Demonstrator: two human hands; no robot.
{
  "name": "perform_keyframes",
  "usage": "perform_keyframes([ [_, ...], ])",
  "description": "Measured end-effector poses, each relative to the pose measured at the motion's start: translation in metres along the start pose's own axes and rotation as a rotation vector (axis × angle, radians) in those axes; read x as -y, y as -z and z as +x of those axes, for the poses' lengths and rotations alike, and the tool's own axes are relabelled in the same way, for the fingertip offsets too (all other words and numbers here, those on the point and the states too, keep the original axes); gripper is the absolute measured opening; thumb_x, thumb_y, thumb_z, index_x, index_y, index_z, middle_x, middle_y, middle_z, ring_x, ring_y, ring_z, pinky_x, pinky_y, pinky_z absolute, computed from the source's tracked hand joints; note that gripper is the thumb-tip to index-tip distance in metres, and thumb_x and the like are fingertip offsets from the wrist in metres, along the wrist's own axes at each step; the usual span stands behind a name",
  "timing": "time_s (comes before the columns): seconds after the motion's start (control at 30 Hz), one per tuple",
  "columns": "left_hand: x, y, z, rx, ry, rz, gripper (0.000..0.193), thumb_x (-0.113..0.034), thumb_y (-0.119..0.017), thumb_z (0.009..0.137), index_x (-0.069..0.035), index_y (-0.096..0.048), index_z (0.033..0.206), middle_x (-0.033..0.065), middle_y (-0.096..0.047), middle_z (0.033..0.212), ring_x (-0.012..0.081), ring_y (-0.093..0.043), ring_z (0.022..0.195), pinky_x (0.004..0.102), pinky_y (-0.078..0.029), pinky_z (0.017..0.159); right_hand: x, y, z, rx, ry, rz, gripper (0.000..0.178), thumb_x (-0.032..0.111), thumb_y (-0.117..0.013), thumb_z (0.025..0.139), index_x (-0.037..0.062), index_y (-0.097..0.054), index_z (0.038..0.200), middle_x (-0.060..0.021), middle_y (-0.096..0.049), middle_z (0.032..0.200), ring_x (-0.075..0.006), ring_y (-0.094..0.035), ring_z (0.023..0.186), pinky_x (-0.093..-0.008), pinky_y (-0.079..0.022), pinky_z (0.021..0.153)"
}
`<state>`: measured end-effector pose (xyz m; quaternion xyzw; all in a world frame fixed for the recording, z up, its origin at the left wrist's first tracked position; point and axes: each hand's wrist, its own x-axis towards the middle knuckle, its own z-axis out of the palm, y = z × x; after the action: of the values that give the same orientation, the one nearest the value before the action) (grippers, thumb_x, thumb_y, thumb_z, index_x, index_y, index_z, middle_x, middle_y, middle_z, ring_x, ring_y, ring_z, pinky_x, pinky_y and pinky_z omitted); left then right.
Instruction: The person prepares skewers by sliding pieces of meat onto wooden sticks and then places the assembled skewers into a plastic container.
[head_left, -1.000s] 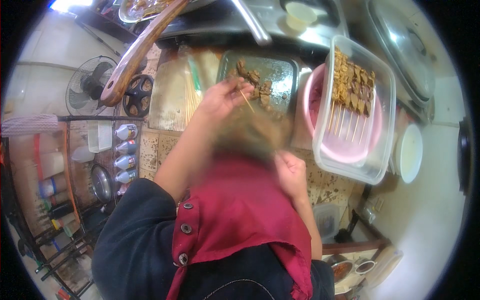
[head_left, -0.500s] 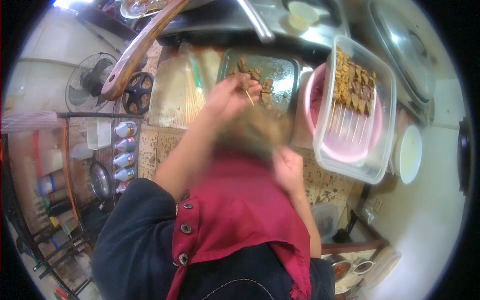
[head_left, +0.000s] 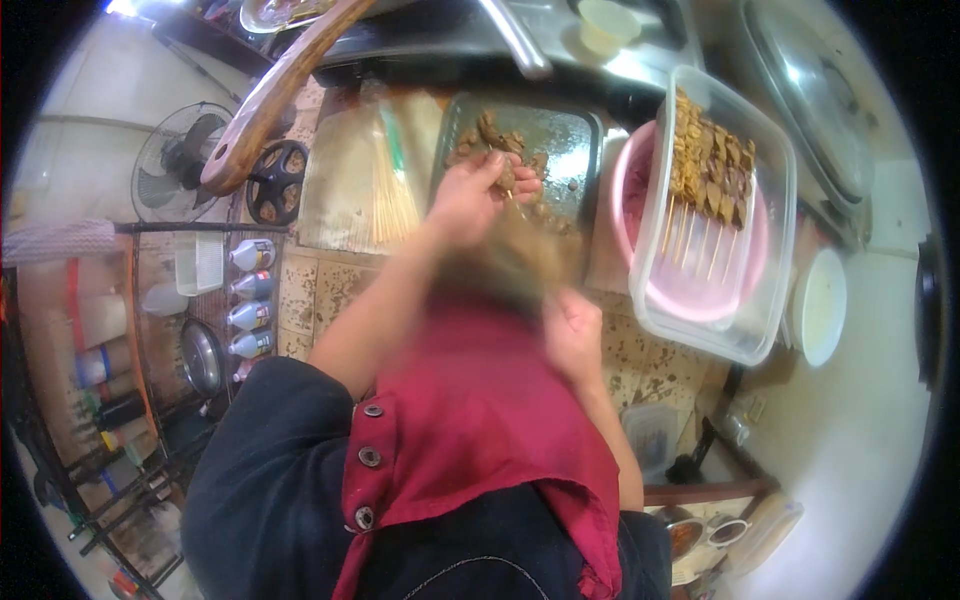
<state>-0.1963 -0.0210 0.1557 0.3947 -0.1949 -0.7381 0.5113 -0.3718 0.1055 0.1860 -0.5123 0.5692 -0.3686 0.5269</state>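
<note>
At far left is one fan (head_left: 185, 165) with a round wire cage; four ribless-looking plastic jugs (head_left: 250, 285) stand in a column beside it. One round black pan (head_left: 277, 185) with cup-shaped hollows lies near a single smooth, grained wooden handle (head_left: 240, 135) pierced by a hole. On the speckled tiled worktop (head_left: 298, 290), a stained pale board (head_left: 335, 190) carries one bundle of thin bamboo skewers (head_left: 388, 195), packed too tightly to count, in clear film with a green strip. The left hand (head_left: 475, 200) has its thumb and fingers pinching one rough brown meat lump (head_left: 506, 178), a light stick end showing below, over the near part of one wet-shining rectangular tray (head_left: 570, 140) holding several loose, uneven meat chunks (head_left: 487, 128). The right hand (head_left: 573, 325) is curled nearer the body; blur hides whether its grip pinches anything, so I cannot tell. Rightward, one clear plastic tub (head_left: 720, 345) of glossy, overlapping meat skewers (head_left: 712, 165) sits over one round pink basin (head_left: 619, 190), beside white round dishes (head_left: 824, 305).
</note>
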Motion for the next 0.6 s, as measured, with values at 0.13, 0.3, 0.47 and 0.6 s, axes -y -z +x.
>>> perform_keyframes([
  [0.13, 0.005, -0.003, -0.004, 0.058, 0.007, 0.016, 0.026, -0.022, -0.043, 0.098, 0.001, -0.053, 0.109, 0.0156, -0.063, 0.099, 0.0262, -0.064, 0.093, 0.0363, -0.053, 0.082, 0.008, 0.0, 0.002, -0.003, -0.031, 0.001, 0.022, 0.014, -0.052, 0.093, -0.0054, -0.062, 0.095, -0.0003, -0.051, 0.063, -0.0062, -0.045, 0.06, -0.0243, -0.04, 0.056],
  [0.3, 0.006, -0.005, -0.004, 0.043, 0.019, 0.029, 0.029, -0.024, -0.044, 0.098, 0.001, -0.052, 0.11, 0.0151, -0.063, 0.1, 0.0265, -0.064, 0.094, 0.0364, -0.052, 0.083, 0.006, 0.001, 0.004, 0.002, -0.024, -0.029, 0.022, 0.014, -0.052, 0.093, -0.0055, -0.062, 0.095, -0.0004, -0.052, 0.064, -0.0067, -0.045, 0.061, -0.0243, -0.04, 0.057],
  [0.47, 0.002, -0.016, -0.003, 0.04, 0.075, -0.108, 0.03, -0.024, -0.046, 0.097, 0.002, -0.053, 0.11, 0.0169, -0.062, 0.103, 0.0278, -0.063, 0.098, 0.0375, -0.052, 0.086, 0.001, 0.002, 0.006, -0.04, 0.019, 0.008, 0.022, 0.014, -0.052, 0.093, -0.0056, -0.062, 0.095, -0.0021, -0.054, 0.067, -0.0075, -0.047, 0.062, -0.0245, -0.041, 0.058],
  [0.6, 0.01, -0.014, 0.0, 0.062, 0.101, -0.03, 0.03, -0.023, -0.05, 0.096, 0.003, -0.052, 0.111, 0.0185, -0.06, 0.107, 0.0281, -0.063, 0.099, 0.0376, -0.052, 0.087, -0.006, 0.004, 0.005, -0.037, -0.028, 0.044, 0.022, 0.014, -0.052, 0.093, -0.0054, -0.062, 0.095, -0.0032, -0.057, 0.07, -0.0083, -0.049, 0.065, -0.0244, -0.043, 0.062],
])
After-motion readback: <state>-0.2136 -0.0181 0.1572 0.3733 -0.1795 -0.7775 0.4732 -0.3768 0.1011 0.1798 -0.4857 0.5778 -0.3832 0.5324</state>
